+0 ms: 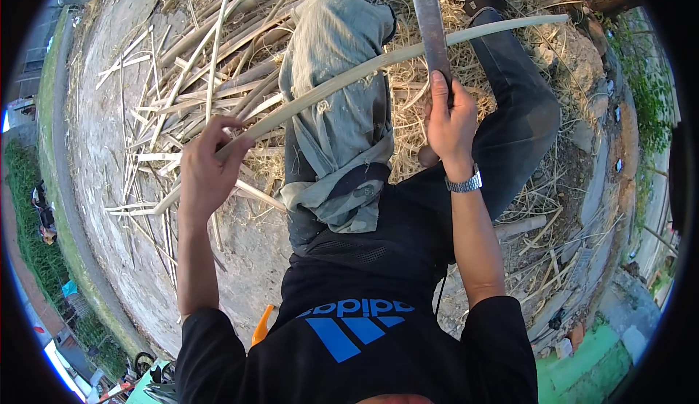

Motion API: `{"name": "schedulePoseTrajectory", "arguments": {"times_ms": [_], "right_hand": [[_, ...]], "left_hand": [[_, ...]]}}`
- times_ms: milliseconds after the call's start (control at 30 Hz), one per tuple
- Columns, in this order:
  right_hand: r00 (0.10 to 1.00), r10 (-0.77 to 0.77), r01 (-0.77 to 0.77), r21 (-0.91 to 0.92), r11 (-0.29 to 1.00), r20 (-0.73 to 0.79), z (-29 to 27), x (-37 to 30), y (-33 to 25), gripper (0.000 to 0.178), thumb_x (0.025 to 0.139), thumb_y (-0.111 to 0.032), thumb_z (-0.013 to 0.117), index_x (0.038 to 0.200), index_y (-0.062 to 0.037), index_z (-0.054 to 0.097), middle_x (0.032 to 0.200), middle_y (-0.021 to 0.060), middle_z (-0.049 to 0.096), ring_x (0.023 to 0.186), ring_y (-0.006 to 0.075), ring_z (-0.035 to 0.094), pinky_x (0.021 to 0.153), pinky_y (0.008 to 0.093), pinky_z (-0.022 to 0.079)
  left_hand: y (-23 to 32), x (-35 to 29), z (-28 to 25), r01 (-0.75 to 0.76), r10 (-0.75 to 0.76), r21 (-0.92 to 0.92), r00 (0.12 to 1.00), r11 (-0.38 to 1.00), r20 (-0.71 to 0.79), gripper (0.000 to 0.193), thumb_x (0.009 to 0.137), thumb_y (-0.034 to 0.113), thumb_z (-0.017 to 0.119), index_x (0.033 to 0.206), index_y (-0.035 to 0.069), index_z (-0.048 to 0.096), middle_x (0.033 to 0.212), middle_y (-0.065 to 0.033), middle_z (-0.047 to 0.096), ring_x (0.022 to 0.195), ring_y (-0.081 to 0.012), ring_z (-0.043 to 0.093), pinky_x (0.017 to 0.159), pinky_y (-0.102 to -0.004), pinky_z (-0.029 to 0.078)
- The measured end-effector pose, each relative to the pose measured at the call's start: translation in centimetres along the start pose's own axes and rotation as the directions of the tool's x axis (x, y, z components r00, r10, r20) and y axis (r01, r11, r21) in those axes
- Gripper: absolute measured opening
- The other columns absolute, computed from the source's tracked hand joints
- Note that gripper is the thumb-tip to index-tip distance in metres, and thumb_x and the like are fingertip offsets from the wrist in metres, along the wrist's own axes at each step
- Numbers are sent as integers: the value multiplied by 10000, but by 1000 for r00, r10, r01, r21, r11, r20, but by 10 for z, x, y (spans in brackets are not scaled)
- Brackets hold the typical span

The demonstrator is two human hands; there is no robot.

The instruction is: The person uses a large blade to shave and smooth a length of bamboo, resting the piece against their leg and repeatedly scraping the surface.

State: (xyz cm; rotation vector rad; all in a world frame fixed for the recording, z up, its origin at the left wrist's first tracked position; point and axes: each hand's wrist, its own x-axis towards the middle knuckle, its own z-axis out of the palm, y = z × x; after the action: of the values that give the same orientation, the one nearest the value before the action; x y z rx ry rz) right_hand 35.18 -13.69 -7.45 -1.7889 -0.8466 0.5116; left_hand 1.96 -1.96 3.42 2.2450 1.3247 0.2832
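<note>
My left hand (208, 165) is closed round a long pale bamboo strip (328, 89), which slants up to the right across my lap and past my right leg. In my right hand (450, 123) is a machete (428, 10), its long dark blade pointing away from me and its handle end showing below my fist. The blade crosses over the strip, hiding a short stretch of it; whether they touch I cannot tell. Beneath the strip, a worn grey-green cloth (338, 47) is draped over my left thigh and knee.
Several split strips and poles (218, 47) lie heaped on the ground at the left and far side. Curly shavings (408, 87) cover the ground between my legs. A rough stone block (575, 61) stands beyond my right knee. Something orange (262, 325) shows by my left side.
</note>
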Motion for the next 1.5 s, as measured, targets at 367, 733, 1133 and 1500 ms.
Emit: {"name": "schedulePoseTrajectory", "arguments": {"times_ms": [367,733,1133,1500], "right_hand": [[993,-96,91,69,993,66,38,-21,-19,358,1058,-322,602,926,6,657,649,171,609,546,326,595,532,416,435],[961,-258,247,-110,963,-96,25,5,-15,370,1074,-342,590,980,2,689,564,88,539,505,157,556,505,337,417],[1000,-11,13,73,997,-19,20,0,-7,403,1071,-368,591,886,-14,647,580,83,567,503,163,576,485,346,417],[986,32,-12,123,992,-163,8,22,-10,397,1079,-338,587,873,-4,650,587,69,562,498,146,534,484,344,381]], "left_hand": [[-68,-14,13,-16,50,157,975,988,-215,662,982,525,691,546,86,457,448,9,347,419,-130,293,433,-348,238],[-50,19,31,-2,10,61,991,998,-130,710,951,601,693,553,47,492,462,-28,385,440,-140,320,447,-371,266],[-48,35,39,0,0,30,1000,1000,-9,724,963,609,668,598,-11,592,459,-14,387,459,-141,327,459,-373,274],[-46,34,12,156,-154,2,977,988,144,672,1002,541,643,591,14,569,502,43,356,519,-73,303,487,-349,241]]}}
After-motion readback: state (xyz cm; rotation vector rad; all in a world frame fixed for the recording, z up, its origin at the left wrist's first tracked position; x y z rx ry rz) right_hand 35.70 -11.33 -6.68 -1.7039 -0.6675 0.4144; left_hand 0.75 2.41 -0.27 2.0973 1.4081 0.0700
